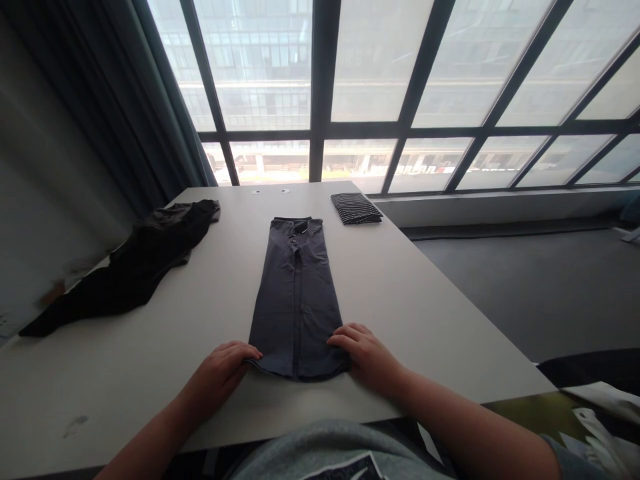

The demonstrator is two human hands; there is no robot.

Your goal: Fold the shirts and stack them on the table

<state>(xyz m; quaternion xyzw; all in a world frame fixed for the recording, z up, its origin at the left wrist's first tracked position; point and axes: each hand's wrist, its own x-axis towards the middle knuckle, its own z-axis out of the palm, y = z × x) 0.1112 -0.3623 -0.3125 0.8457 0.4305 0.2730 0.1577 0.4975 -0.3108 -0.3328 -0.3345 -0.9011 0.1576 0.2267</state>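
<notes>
Grey and smooth, a long folded garment [295,300] lies flat on the white bench [425,313], with its small buttons [294,241] at the far end and its hem [313,378] close to the person. The left hand [223,370] has its fingers on the near left corner, and the right hand [370,353] has bent fingers over the right edge. Both thumbs are hard to see, so I cannot tell if the cloth is pinched tight or just touched. If one hand pulls more than the other, the garment could go crooked, because the hem already curves a bit. If the fingers catch only the top layer, the layers under it could slip and bunch up. A big pull could also open the folds along the middle line. The black clothes [140,267] on the left and the striped folded cloth [356,209] on the far right are well apart, so bumping them seems unlikely.
</notes>
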